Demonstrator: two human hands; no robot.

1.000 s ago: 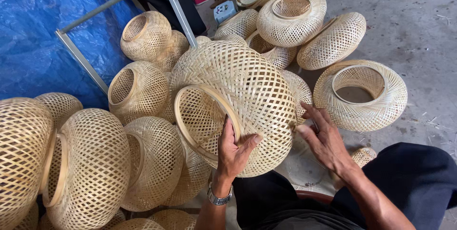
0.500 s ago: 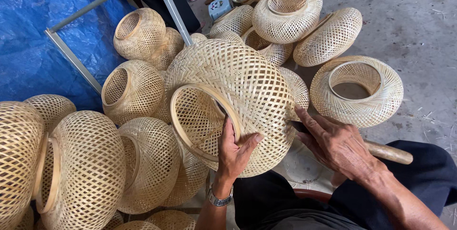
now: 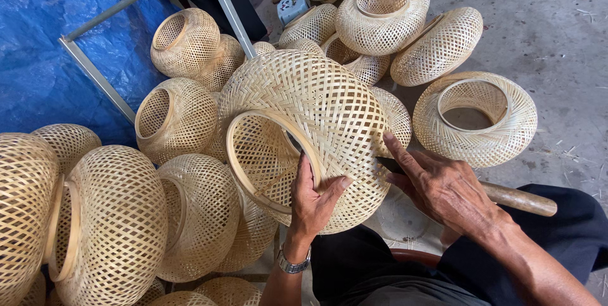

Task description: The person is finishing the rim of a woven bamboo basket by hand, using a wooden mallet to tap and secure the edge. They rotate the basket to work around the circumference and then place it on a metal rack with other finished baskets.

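Observation:
A large round woven bamboo shade (image 3: 316, 109) lies on its side over my lap, its ringed opening facing left. My left hand (image 3: 313, 201) grips the rim of that opening, thumb outside on the weave. My right hand (image 3: 443, 189) holds a knife with a dark blade (image 3: 389, 165) and a wooden handle (image 3: 519, 199). The blade tip rests against the shade's lower right side, and my forefinger lies stretched along it.
Several more woven bamboo shades are heaped to the left (image 3: 120, 223) and behind (image 3: 383, 18); one lies alone on the concrete floor at right (image 3: 475, 119). A blue tarp (image 3: 44, 59) and a grey metal frame (image 3: 95, 75) stand at the upper left.
My right hand has picked up the wooden-handled knife and brought its blade against the shade. My left hand has kept its hold on the rim.

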